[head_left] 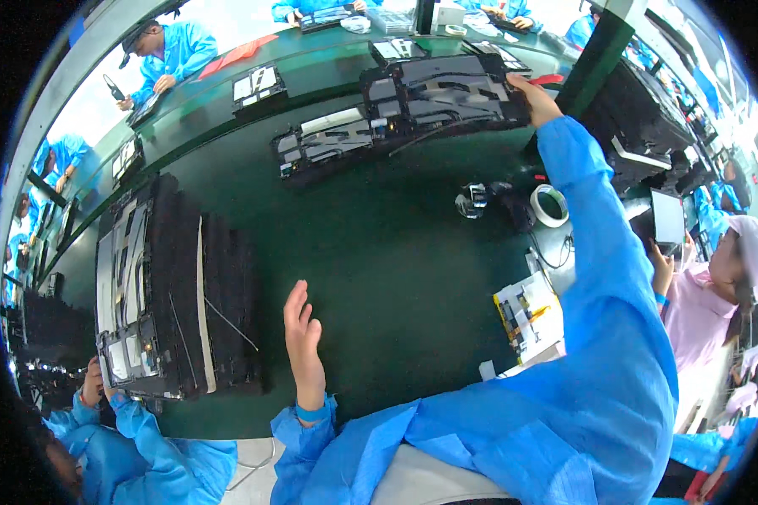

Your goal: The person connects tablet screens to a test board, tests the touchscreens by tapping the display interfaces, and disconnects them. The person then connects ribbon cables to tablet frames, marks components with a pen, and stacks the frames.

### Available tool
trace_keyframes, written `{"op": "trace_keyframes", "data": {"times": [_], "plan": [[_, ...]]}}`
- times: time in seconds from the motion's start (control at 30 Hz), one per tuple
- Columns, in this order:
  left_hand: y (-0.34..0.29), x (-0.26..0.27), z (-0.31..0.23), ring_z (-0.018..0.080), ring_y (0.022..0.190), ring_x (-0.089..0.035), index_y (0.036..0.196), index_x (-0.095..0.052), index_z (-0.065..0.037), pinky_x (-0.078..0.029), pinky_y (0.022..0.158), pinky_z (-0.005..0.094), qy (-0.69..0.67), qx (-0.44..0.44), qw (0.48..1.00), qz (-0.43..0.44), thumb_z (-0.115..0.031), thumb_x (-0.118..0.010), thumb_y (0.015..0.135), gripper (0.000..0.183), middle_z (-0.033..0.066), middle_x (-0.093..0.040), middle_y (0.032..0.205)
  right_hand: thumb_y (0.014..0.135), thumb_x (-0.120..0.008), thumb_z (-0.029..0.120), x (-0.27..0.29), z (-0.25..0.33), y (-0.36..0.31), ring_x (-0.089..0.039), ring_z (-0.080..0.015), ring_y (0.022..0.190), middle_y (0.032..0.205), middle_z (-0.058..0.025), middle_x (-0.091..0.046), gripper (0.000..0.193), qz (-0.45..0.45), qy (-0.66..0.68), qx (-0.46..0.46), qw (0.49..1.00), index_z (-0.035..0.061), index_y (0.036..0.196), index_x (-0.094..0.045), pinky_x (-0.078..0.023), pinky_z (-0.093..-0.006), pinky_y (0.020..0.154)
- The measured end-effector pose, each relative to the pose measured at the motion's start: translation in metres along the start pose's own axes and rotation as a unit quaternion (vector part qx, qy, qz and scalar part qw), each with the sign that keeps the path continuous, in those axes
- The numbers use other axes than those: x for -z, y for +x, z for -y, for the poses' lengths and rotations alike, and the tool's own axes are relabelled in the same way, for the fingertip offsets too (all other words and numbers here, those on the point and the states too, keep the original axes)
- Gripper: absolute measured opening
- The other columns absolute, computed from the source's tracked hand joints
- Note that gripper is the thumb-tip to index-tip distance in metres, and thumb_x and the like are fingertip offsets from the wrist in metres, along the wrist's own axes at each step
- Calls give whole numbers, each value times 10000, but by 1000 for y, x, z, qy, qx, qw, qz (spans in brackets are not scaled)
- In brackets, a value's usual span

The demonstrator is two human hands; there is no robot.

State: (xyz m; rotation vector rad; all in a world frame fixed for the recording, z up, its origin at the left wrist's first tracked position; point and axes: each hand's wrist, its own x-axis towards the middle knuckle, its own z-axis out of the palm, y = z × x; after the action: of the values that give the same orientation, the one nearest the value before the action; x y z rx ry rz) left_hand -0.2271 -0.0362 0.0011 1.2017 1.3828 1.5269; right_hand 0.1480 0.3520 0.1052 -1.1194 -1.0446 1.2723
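Note:
My right hand (pixel 537 103) reaches to the far side of the green table (pixel 379 252). Its fingers grip the right end of a black opened electronic device (pixel 446 88), with grey plates and cables bare on its face. Just left of that device, and partly overlapped by it, is a second opened device (pixel 328 139) with light and dark parts. I cannot tell whether the two are joined. Over the near middle of the table, my left hand (pixel 303 341) holds nothing, its fingers apart. A red object (pixel 547 80) shows beside my right hand.
A tall stack of opened devices (pixel 130 278) stands at the left, near a co-worker's hands (pixel 93 383). On the right lie a tape roll (pixel 536 206), a dark object with a cable (pixel 514 206) and white-and-yellow parts (pixel 526 320). A green post (pixel 594 71) rises at the far right.

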Motion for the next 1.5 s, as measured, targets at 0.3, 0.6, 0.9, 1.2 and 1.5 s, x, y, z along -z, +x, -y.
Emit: {"op": "trace_keyframes", "data": {"times": [0.3,0.6,0.9,1.2,1.5], "plan": [[6,5,6,267,1329,-326,1359,-404,-63,-273,1077,395,78,37,996,0,-177,-518,834,550,122,-366,1424,806,-724,291,63,-54,134,-655,-204,791,940,-90,-684,372,-7,-38,-97,994,11,1039,-648,-534,-325,722],[6,0,1,294,1315,-342,1366,-390,-55,-278,1065,408,150,43,987,33,-222,-543,846,567,150,-369,1417,848,-682,232,116,-129,194,-638,-200,897,1020,-96,-666,294,27,-105,-97,989,23,1050,-637,-516,-335,803],[2,-5,3,276,1321,-344,1373,-378,-33,-267,1081,394,184,40,981,49,-212,-479,912,505,140,-372,1424,882,-625,253,60,-89,179,-569,-137,610,771,-29,-626,191,187,-267,104,940,64,853,-621,-457,-330,539],[-5,-7,8,268,1296,-371,1351,-409,-38,-275,1077,387,196,30,979,35,-165,-445,937,434,127,-401,1403,886,-644,280,-1,-101,-72,-593,-127,839,931,-68,-630,257,388,-347,75,850,68,940,-507,-498,-283,694],[-3,-4,24,273,1262,-401,1319,-450,-37,-316,1032,379,266,-6,963,33,-196,-475,947,406,133,-427,1373,891,-639,190,16,-114,-71,-566,-144,983,1034,-108,-626,211,421,-249,28,872,71,950,-476,-436,-299,874]]}}
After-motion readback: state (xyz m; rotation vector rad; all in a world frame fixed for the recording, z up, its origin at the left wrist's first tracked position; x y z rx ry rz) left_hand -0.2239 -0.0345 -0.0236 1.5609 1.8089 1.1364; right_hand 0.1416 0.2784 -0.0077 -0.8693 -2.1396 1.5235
